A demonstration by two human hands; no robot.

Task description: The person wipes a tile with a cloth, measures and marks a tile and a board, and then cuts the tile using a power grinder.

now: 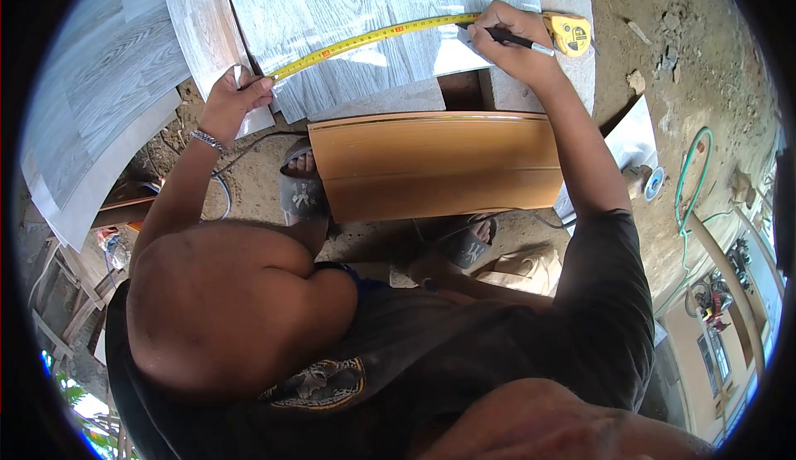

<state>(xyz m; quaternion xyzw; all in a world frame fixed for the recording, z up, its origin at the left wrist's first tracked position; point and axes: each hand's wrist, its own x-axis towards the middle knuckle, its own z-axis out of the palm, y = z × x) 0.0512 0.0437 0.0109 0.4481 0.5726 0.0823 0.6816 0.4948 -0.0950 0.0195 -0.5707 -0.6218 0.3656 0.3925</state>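
A yellow tape measure (377, 36) is stretched in a slight arc across a grey wood-patterned panel (307, 0). Pinched at its left end is my left hand (236, 99), thumb and fingers closed on the tape, with a bracelet on the wrist. My right hand (516, 41) grips a black pen (518, 39), whose tip points left near the tape's lower edge. The yellow tape case (569, 35) lies just right of this hand, on a pale slab. Below the grey panel, nearer my body, a brown wooden board (435, 166) stands tilted above my sandalled feet.
More grey wood-patterned panels (104, 87) lie at the left. A green hose (684, 186) curls on the dirt ground at the right. Dark cables (265, 138) run by the feet. A blue-rimmed roll (653, 183) and a beige cloth (526, 271) are at the lower right.
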